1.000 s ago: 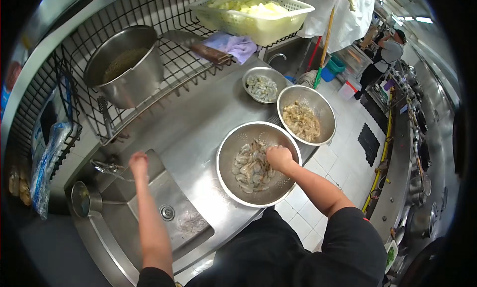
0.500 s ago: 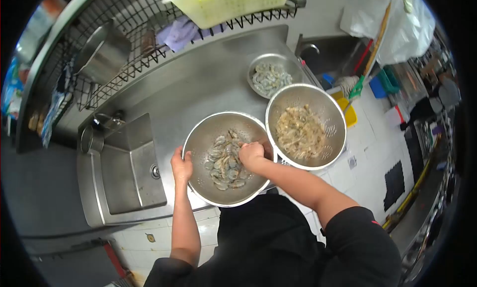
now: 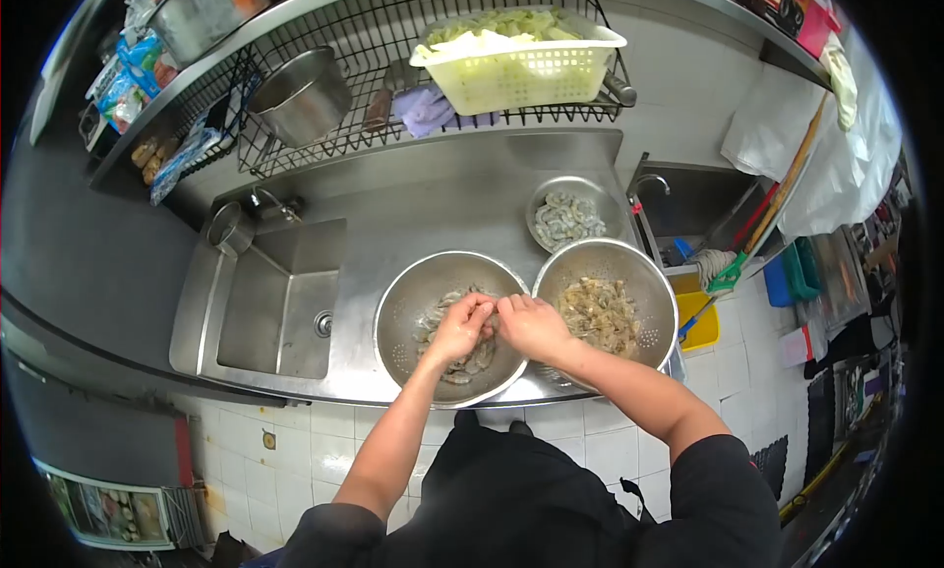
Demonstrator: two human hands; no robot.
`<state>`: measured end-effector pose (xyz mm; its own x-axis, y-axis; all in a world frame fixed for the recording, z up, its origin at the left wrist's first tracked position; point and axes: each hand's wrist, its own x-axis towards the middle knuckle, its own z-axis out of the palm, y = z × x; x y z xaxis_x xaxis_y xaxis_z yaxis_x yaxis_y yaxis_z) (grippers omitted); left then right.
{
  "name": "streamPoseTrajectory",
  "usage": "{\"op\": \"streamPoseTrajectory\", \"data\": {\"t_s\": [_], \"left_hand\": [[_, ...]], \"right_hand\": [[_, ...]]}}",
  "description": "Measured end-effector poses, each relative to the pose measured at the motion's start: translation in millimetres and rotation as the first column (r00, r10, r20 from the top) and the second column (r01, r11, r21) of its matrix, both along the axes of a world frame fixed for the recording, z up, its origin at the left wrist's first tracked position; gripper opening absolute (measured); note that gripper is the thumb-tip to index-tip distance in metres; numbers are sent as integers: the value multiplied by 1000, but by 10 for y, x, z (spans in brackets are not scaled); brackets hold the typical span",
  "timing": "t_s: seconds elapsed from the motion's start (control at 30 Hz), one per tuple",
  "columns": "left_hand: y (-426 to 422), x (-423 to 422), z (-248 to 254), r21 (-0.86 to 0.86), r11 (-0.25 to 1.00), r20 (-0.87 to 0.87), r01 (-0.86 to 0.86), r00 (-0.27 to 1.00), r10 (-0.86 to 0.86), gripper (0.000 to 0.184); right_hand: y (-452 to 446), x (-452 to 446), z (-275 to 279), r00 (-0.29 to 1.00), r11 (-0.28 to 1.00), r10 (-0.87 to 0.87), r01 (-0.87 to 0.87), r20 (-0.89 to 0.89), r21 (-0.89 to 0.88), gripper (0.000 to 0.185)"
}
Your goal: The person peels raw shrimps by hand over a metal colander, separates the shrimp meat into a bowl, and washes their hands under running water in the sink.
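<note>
Above the left colander (image 3: 398,317), which holds grey raw shrimp (image 3: 462,371), my two hands meet with closed fingers. My left hand (image 3: 464,327) and my right hand (image 3: 531,327) pinch something small that I cannot make out. The right colander (image 3: 654,283), touching the left one, holds yellowish-brown shrimp pieces (image 3: 598,312). Behind it stands a smaller steel bowl (image 3: 600,196) with pale peeled shrimp (image 3: 567,219).
A sink (image 3: 261,322) with a small pot (image 3: 231,229) is at the left. Overhead, a wire rack holds a steel pot (image 3: 300,101), a purple cloth (image 3: 423,111) and a basket of cut greens (image 3: 521,71). A yellow bucket (image 3: 700,322) stands at the right.
My left hand went from beside the sink to the left colander's rim, then over the shrimp. My right hand has risen out of the shrimp, and both hands now meet. The view has turned.
</note>
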<state>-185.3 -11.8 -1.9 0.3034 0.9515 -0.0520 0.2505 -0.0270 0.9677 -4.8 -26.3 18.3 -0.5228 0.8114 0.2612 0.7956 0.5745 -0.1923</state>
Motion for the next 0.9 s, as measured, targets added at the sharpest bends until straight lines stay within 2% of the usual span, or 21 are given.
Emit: {"op": "streamPoseTrajectory", "data": {"t_s": [0.03, 0.07, 0.1, 0.13, 0.17, 0.2, 0.27, 0.33, 0.4, 0.43, 0.47, 0.5, 0.53, 0.57, 0.6, 0.67, 0.73, 0.8, 0.83, 0.87, 0.9], "left_hand": [[-52, 87, 12, -190, 981, 120, -33, 991, 57, 20], [-107, 164, 24, -196, 981, 124, -12, 992, 37, 20], [-154, 243, 67, 46, 998, 21, -44, 999, 43, 18], [-169, 315, 81, 289, 956, -71, -45, 995, 68, 17], [-146, 366, 60, 317, 948, -77, -4, 997, 30, 18], [-138, 422, 105, 312, 950, -66, 25, 998, -4, 18], [-139, 502, 276, 259, 960, -229, 109, 972, -49, 19], [-89, 575, 281, 231, 956, -280, 182, 953, -114, 20], [-13, 683, 184, 250, 944, -146, 215, 972, -182, 25], [42, 767, 79, 251, 952, -48, 177, 984, -170, 23], [84, 845, -16, 252, 951, -41, 179, 984, -174, 23], [108, 924, -14, 1, 977, 204, 212, 957, -208, 21], [124, 1003, -8, -232, 928, 436, 291, 884, -168, 20], [95, 1123, -8, -282, 933, 463, 225, 884, -74, 18], [91, 1173, 47, -271, 937, 466, 221, 882, -74, 18], [92, 1297, 124, -401, 906, 375, 136, 927, 27, 19], [106, 1477, 85, -414, 906, 402, 83, 910, 100, 20], [97, 1581, 18, -523, 848, 503, 83, 834, 228, 23], [106, 1545, -56, -500, 847, 642, 181, 734, 222, 18], [104, 1621, -110, -504, 848, 634, 162, 737, 236, 18], [105, 1699, -91, -462, 880, 653, 112, 715, 252, 19]], "right_hand": [[-26, 73, 10, 998, 999, 39, -38, -45, 17, 22], [-59, 136, 8, 993, 997, 73, -70, -89, 36, 22], [-87, 174, -23, 995, 998, 48, -45, -85, 31, 22], [-109, 191, -60, 979, 998, 43, -51, -198, -34, 22], [-145, 221, -89, 951, 994, 25, -57, -308, -95, 22], [-204, 241, -87, 955, 995, -8, -23, -298, -100, 22], [-300, 235, -102, 950, 956, -146, 64, -276, -285, 20], [-377, 244, -119, 940, 965, -171, 101, -294, -241, 20], [-421, 297, -83, 911, 959, -244, 175, -334, -222, 21], [-447, 338, -15, 881, 958, -260, 184, -395, -219, 22], [-448, 397, -19, 883, 957, -263, 190, -388, -218, 22], [-442, 456, -5, 847, 938, -329, 245, -418, -244, 23], [-428, 519, 17, 805, 917, -390, 295, -447, -268, 23], [-418, 607, 52, 796, 896, -433, 327, -422, -302, 22], [-389, 700, 45, 801, 901, -423, 323, -423, -290, 22], [-290, 941, -62, 801, 892, -448, 372, -396, -257, 22], [-204, 1153, -69, 789, 898, -437, 359, -432, -254, 22], [-195, 1363, -71, 731, 874, -482, 359, -484, -328, 20], [-205, 1503, -99, 737, 878, -472, 341, -485, -336, 20], [-205, 1669, -127, 868, 897, -428, 374, -250, -237, 24], [-184, 1773, -134, 926, 918, -378, 376, 6, -127, 28]]}}
